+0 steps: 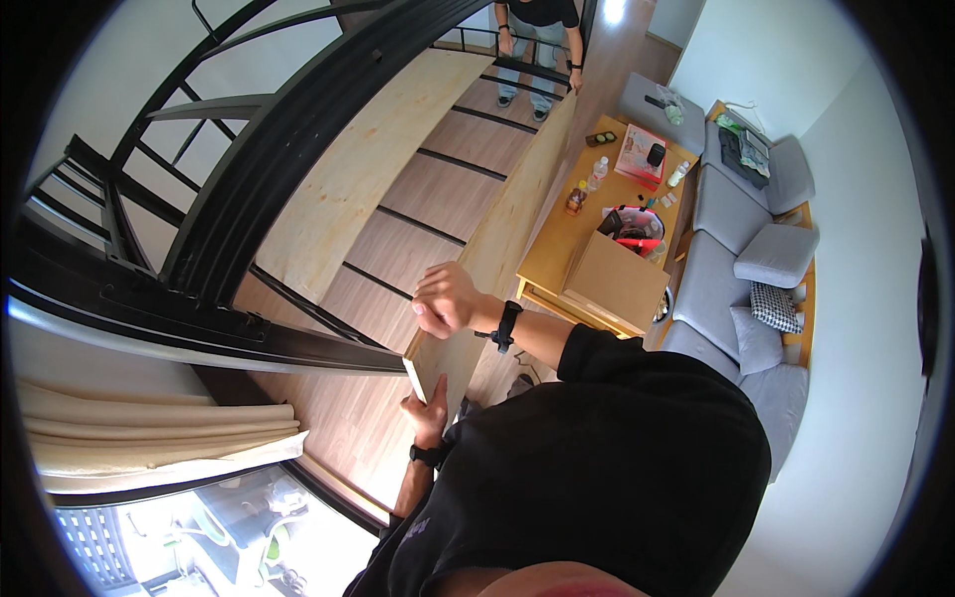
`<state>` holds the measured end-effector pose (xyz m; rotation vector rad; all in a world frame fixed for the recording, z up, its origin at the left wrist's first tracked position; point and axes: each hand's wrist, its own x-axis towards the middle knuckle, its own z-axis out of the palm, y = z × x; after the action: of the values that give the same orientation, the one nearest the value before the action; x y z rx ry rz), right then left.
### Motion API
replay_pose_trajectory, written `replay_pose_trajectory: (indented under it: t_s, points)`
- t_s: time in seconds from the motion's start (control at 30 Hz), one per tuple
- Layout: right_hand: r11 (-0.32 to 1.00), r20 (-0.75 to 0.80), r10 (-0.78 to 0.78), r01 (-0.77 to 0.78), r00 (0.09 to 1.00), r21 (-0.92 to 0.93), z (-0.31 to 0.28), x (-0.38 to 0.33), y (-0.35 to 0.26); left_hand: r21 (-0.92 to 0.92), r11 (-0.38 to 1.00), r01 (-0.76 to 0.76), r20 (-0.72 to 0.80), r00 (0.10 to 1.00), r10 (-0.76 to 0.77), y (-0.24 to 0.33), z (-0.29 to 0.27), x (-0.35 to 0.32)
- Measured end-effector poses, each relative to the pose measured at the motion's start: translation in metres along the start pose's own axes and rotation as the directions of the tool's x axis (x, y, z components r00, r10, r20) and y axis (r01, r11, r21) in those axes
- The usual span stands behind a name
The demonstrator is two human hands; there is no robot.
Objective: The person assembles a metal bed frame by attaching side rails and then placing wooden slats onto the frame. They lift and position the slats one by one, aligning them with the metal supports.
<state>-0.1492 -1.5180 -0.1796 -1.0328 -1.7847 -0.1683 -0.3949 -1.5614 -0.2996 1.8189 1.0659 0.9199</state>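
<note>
A long plywood board is tilted up on its long side, running from me to the far end of the black metal bed frame. My right hand is closed over its upper edge close to the near end. Lower down, my left hand grips the near end, with the thumb against the wood. At the far end, a co-worker's hand is on the same board. A second plywood panel lies flat across the slats on the frame's left side.
Black rails and an upper beam rise at left. A wooden table right of the board carries bottles, boxes and a cardboard box. Beyond it stands a grey sofa. A cream curtain hangs at lower left.
</note>
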Motion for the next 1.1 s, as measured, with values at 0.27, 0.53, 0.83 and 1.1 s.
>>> replay_pose_trajectory:
  t_s: [0.27, 0.53, 0.83, 1.1]
  points:
    - [0.999, -0.002, -0.041, 0.041, 0.999, 0.009, 0.003, 0.0, -0.015, -0.003, 1.0, 0.003, 0.004, 1.0, -0.003, 0.002, -0.007, -0.009]
    - [0.998, -0.008, -0.063, 0.063, 0.998, 0.001, 0.008, 0.016, -0.036, -0.053, 0.997, -0.056, -0.057, 0.997, 0.052, 0.02, -0.02, -0.02]
    - [0.988, -0.046, -0.157, 0.156, 0.987, -0.011, 0.013, 0.049, -0.074, -0.017, 0.987, -0.161, -0.068, 0.985, 0.159, 0.036, -0.062, -0.022]
    - [0.971, -0.119, -0.238, 0.235, 0.964, -0.034, 0.006, 0.097, -0.109, -0.049, 0.983, -0.179, -0.109, 0.979, 0.173, 0.067, -0.099, -0.021]
